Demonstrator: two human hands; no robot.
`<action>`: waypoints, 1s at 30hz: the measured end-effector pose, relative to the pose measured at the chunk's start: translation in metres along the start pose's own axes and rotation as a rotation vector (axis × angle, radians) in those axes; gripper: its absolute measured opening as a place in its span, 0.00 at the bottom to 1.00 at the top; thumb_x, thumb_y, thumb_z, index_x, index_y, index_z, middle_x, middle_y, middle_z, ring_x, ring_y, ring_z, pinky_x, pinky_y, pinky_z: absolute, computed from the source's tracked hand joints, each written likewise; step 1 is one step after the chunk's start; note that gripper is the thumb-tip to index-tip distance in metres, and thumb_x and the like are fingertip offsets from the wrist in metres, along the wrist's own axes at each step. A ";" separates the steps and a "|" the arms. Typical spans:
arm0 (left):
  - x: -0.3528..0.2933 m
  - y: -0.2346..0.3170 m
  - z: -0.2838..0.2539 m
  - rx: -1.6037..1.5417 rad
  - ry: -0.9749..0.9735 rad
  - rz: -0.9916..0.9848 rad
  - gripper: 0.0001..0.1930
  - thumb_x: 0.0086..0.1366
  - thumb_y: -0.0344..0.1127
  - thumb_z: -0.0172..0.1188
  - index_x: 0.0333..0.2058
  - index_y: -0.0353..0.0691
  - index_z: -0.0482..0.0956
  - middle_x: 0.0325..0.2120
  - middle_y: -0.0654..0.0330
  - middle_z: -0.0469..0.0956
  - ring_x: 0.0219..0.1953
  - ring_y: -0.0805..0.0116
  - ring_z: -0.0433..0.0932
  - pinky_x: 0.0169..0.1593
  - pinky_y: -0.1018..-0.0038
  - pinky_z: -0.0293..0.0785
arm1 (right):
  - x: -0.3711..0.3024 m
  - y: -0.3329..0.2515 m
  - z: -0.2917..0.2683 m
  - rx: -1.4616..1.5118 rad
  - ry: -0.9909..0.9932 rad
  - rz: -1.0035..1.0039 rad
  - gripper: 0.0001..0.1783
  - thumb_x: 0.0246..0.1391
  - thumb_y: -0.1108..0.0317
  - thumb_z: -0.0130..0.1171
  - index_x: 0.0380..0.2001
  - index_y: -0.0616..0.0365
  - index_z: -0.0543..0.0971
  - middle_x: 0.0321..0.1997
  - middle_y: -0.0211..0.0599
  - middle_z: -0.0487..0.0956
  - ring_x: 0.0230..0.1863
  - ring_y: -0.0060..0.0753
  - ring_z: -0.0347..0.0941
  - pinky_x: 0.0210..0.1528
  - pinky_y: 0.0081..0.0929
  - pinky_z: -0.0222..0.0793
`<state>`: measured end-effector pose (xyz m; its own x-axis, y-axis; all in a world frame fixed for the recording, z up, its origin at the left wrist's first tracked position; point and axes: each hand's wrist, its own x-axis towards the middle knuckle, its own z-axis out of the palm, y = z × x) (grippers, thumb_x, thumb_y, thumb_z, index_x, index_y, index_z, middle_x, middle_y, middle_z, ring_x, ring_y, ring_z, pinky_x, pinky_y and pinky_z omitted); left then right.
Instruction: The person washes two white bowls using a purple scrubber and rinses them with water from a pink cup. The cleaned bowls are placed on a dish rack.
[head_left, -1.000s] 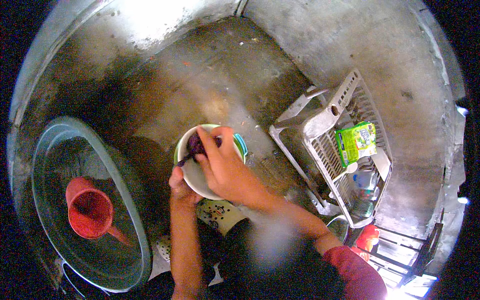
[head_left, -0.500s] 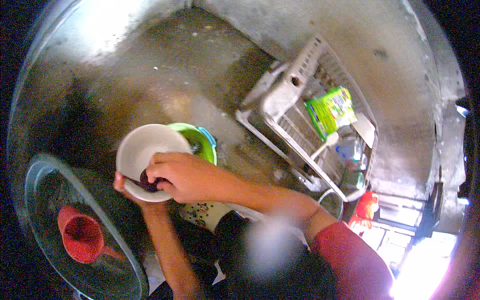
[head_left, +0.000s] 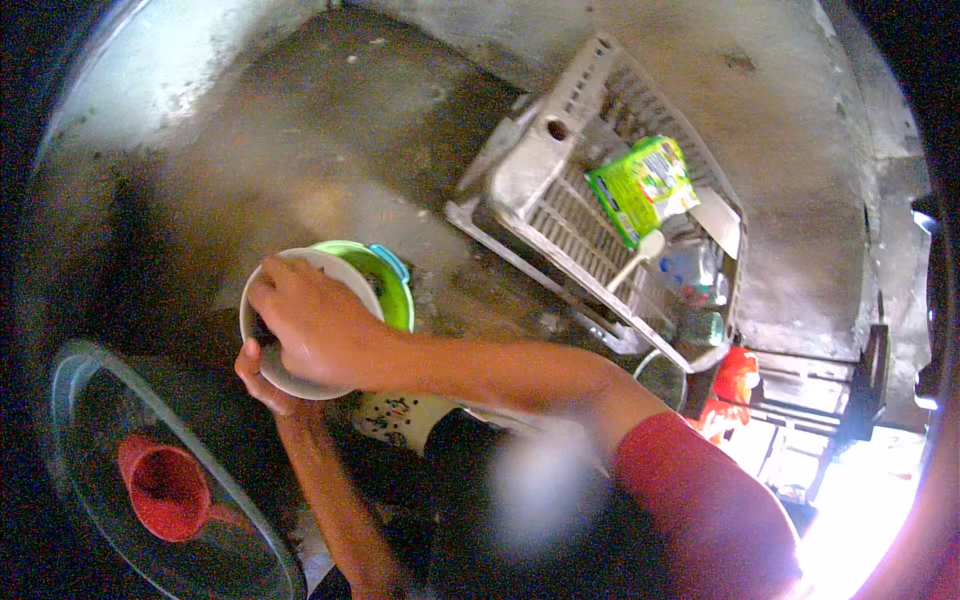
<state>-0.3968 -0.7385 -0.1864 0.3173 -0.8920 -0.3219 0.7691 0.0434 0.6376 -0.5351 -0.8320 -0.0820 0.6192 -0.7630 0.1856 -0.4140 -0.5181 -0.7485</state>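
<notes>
My left hand (head_left: 262,382) grips a white bowl (head_left: 346,272) by its near left edge, keeping it tilted with the opening toward me. Inside the bowl, my right hand (head_left: 318,325) is pressed against the wall with bent fingers. A dark, reddish-brown scrubbing pad (head_left: 263,330) shows partly under those fingers; most of it is hidden. Just behind the bowl is a bright green tub (head_left: 398,300) with a light blue handle (head_left: 391,262), largely covered by the bowl.
A large clear basin (head_left: 180,440) holding a red dipper (head_left: 170,492) stands at lower left. On the right, a grey plastic crate (head_left: 525,180) contains a green packet (head_left: 645,190), a pale spoon (head_left: 637,260) and a plastic bottle (head_left: 688,265). A concrete wall (head_left: 790,180) rises behind it.
My right hand has moved up and left inside the bowl, covering more of it and the pad. The left hand still grips the bowl's edge. The view has shifted slightly.
</notes>
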 end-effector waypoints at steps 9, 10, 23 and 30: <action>0.005 0.004 0.005 -0.144 0.252 0.018 0.50 0.63 0.78 0.43 0.63 0.33 0.68 0.58 0.48 0.74 0.58 0.51 0.73 0.63 0.52 0.69 | 0.004 -0.013 -0.004 -0.171 0.034 -0.134 0.08 0.45 0.74 0.61 0.32 0.57 0.80 0.42 0.46 0.77 0.46 0.55 0.75 0.50 0.47 0.73; 0.005 0.008 0.008 -0.044 0.129 0.053 0.48 0.63 0.76 0.45 0.62 0.33 0.68 0.57 0.48 0.74 0.57 0.51 0.74 0.62 0.53 0.69 | 0.005 -0.013 -0.005 -0.070 -0.109 -0.155 0.09 0.45 0.74 0.60 0.33 0.57 0.81 0.42 0.47 0.77 0.46 0.55 0.75 0.50 0.47 0.74; -0.005 0.024 0.042 -0.159 0.079 -0.034 0.40 0.57 0.61 0.53 0.58 0.33 0.72 0.47 0.47 0.79 0.46 0.48 0.79 0.54 0.56 0.75 | -0.003 0.004 -0.006 -0.050 -0.318 -0.221 0.08 0.46 0.74 0.60 0.33 0.56 0.79 0.44 0.42 0.76 0.48 0.54 0.74 0.52 0.45 0.73; -0.014 0.022 0.059 0.095 0.070 -0.109 0.45 0.40 0.33 0.53 0.65 0.36 0.62 0.53 0.46 0.73 0.55 0.47 0.76 0.60 0.57 0.73 | 0.002 0.058 -0.048 -0.321 0.383 -0.015 0.09 0.44 0.79 0.64 0.32 0.58 0.80 0.42 0.45 0.80 0.46 0.52 0.77 0.51 0.39 0.74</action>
<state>-0.4171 -0.7514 -0.1259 0.2756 -0.8555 -0.4385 0.7462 -0.0972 0.6585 -0.5903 -0.8823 -0.0945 0.3619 -0.8104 0.4607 -0.6287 -0.5771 -0.5213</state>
